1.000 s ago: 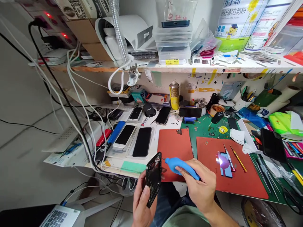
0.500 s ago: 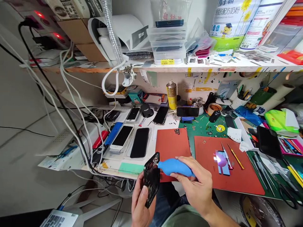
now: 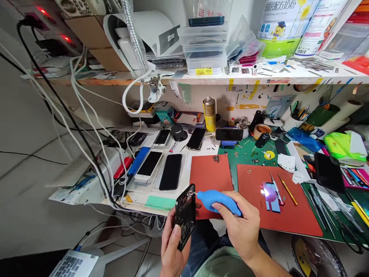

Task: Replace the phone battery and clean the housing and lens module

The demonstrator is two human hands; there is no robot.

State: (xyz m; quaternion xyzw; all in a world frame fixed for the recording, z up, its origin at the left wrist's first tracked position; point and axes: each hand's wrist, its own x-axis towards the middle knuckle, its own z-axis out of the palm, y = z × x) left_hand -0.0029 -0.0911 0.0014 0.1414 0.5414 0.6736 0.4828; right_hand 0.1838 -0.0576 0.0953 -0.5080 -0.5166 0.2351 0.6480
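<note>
Tilted up in my left hand (image 3: 173, 244) is an opened black phone housing (image 3: 185, 219), its inner side facing right. My right hand (image 3: 240, 225) is wrapped round a blue rubber air blower (image 3: 218, 201), thumb pressed on its near side. The blower's thin nozzle points left at the upper part of the housing; I cannot tell whether it touches. Behind them lies a red-brown mat (image 3: 210, 173) with a small dark part (image 3: 216, 158) on it. A second red-brown mat (image 3: 305, 215) to the right carries a red-ended screwdriver (image 3: 276, 188) and a gold screwdriver (image 3: 287, 190).
Left of the mats lie a black phone (image 3: 170, 172) and a white phone (image 3: 149, 166). A yellow spray can (image 3: 209, 114) stands at the back under the shelf (image 3: 245, 79). Scissors (image 3: 351, 238) and tweezers lie at the right edge. White cables hang at the left.
The blower has shifted slightly right, its nozzle now farther from the housing. My right thumb has moved on the bulb. The view has tilted slightly; my left hand still holds the housing.
</note>
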